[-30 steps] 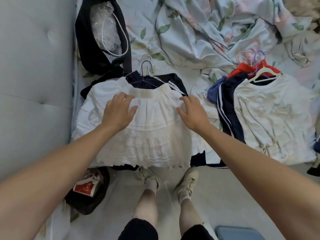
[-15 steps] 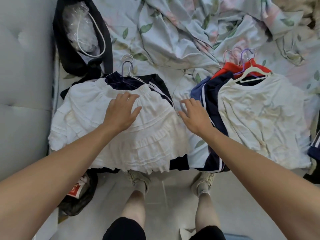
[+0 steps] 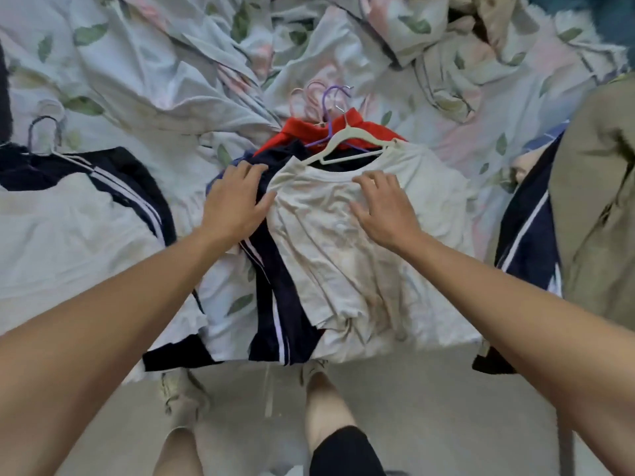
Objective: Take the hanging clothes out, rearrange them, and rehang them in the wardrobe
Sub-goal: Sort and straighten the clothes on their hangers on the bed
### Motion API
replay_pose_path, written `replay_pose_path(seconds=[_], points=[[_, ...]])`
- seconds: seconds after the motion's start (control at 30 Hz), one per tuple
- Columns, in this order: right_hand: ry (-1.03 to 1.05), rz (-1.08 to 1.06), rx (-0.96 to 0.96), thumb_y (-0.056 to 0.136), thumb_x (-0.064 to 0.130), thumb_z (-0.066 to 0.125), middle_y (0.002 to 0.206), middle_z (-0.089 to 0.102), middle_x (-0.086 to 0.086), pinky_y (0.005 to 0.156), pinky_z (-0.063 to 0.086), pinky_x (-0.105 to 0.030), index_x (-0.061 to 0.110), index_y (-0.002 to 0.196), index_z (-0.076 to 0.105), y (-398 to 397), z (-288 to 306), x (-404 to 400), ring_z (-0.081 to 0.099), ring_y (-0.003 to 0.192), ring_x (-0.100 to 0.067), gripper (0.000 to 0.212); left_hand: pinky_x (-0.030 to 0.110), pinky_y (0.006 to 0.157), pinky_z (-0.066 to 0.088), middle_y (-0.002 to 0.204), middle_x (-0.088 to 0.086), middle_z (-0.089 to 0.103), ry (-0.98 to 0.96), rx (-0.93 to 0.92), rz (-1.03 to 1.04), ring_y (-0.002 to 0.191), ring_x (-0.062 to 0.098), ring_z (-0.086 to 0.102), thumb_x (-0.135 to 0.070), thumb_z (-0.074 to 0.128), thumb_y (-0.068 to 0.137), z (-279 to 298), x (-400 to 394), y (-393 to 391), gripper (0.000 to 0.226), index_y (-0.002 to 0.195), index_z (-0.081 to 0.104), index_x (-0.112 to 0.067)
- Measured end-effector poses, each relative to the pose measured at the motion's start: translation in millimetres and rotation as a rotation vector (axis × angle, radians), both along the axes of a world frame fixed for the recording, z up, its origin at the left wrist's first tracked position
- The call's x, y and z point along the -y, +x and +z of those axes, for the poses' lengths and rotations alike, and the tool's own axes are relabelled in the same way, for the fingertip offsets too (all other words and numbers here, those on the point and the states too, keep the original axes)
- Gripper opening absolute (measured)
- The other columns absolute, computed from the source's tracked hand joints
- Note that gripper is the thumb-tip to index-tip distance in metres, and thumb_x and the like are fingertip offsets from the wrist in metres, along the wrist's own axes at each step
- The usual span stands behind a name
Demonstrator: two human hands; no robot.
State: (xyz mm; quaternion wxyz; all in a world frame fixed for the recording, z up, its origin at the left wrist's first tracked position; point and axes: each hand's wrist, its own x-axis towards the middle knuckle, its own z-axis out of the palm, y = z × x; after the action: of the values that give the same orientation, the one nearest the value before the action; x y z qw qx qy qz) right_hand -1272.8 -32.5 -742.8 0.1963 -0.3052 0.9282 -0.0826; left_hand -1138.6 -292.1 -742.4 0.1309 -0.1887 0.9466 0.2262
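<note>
A cream T-shirt [image 3: 347,255] on a white hanger [image 3: 347,140] tops a stack of clothes at the bed's edge. Under it lie a navy garment with white stripes [image 3: 275,297] and a red one [image 3: 357,127], with purple and pink hanger hooks [image 3: 330,94] behind. My left hand [image 3: 237,197] rests flat on the navy garment at the shirt's left shoulder. My right hand [image 3: 381,204] lies with spread fingers on the shirt's chest. At the left lies a white skirt [image 3: 68,235] over a dark striped garment [image 3: 130,176] on a hanger.
A crumpled floral duvet [image 3: 206,63] covers the bed behind the stacks. A khaki garment [image 3: 598,201] over a navy striped one [image 3: 529,235] lies at the right edge. My legs and shoes [image 3: 178,393] stand on the pale floor below.
Both hands left the white skirt and moved right onto the middle stack. The view shifted right, so the skirt now sits at the left edge.
</note>
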Motion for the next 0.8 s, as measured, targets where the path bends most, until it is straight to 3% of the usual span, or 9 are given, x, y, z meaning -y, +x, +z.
replay_pose_path(seconds=[0.2,0.43,0.57,0.7,0.8], points=[[0.089,-0.083,0.037,0.101,0.033,0.057,0.158,0.040,-0.012,0.112,0.041,-0.055,0.018,0.150,0.046,-82.8,-24.4,-60.7,0.034,0.143,-0.038,0.053,0.056,0.099,0.045,0.132,0.017,0.052,0.047,0.152,0.137,0.126,0.039,0.049,-0.045,0.048,0.106,-16.9,-43.9,-58.2,0.049,0.130,0.059,-0.004],[0.102,-0.041,0.084,0.100,0.032,0.056,0.160,0.038,-0.009,0.115,0.038,-0.057,0.023,0.162,0.027,-132.5,-45.4,-39.4,0.031,0.147,-0.035,0.069,0.056,0.094,0.046,0.127,0.019,0.056,-0.045,0.131,0.167,0.120,0.040,0.053,-0.039,0.054,0.105,-27.0,-43.7,-63.5,0.042,0.127,0.056,-0.003],[0.128,-0.033,-0.016,0.098,0.035,0.057,0.134,0.049,-0.019,0.104,0.043,-0.054,0.012,0.138,0.047,-142.9,-57.3,-32.1,0.043,0.131,-0.039,0.047,0.052,0.087,0.043,0.118,0.019,0.058,-0.088,0.134,0.146,0.115,0.041,0.053,-0.039,0.053,0.104,-31.0,-44.9,-63.2,0.037,0.114,0.058,-0.004],[0.067,-0.020,-0.114,0.100,0.036,0.056,0.119,0.054,-0.018,0.094,0.042,-0.052,0.008,0.119,0.054,-139.4,-56.0,-41.3,0.049,0.116,-0.039,0.034,0.045,0.075,0.029,0.083,0.007,0.055,-0.141,0.056,0.134,0.098,0.039,0.053,-0.042,0.051,0.103,-27.9,-48.2,-56.2,0.039,0.082,0.053,-0.010],[0.011,-0.024,-0.108,0.101,0.027,0.054,0.110,0.059,-0.018,0.090,0.040,-0.050,0.007,0.109,0.057,-133.9,-45.2,-57.2,0.054,0.106,-0.039,0.022,0.043,0.068,0.031,0.069,0.003,0.054,0.080,0.027,0.134,0.078,0.032,0.054,-0.045,0.058,0.103,-16.8,-46.8,-45.6,0.045,0.074,0.051,-0.011]])
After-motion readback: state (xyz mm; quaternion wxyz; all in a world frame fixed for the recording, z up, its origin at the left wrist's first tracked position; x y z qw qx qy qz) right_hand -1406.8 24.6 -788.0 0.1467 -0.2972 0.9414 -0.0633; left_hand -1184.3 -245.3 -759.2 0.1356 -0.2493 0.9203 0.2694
